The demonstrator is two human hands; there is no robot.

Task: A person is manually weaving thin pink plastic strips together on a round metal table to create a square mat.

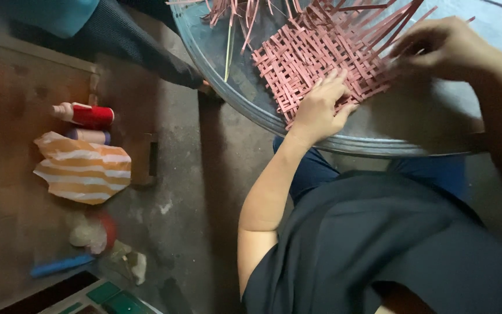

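Note:
A half-woven mat of flat pink strips (pixel 326 55) lies on a round metal tray (pixel 233 75) that rests on my lap. My left hand (pixel 321 107) lies flat on the mat's near edge, fingers spread and pressing the weave down. At the mat's right side, my right hand (pixel 440 46) pinches loose pink strips (pixel 405 23) between its fingers. Unwoven strip ends fan out from the mat toward the far side of the tray.
On the floor to the left lie a red-and-white bottle (pixel 85 115), a second bottle (pixel 88 136), an orange-and-white striped bag (pixel 82 168) and a blue stick (pixel 62 266). Another person's dark sleeve (pixel 146 46) reaches in at the top left.

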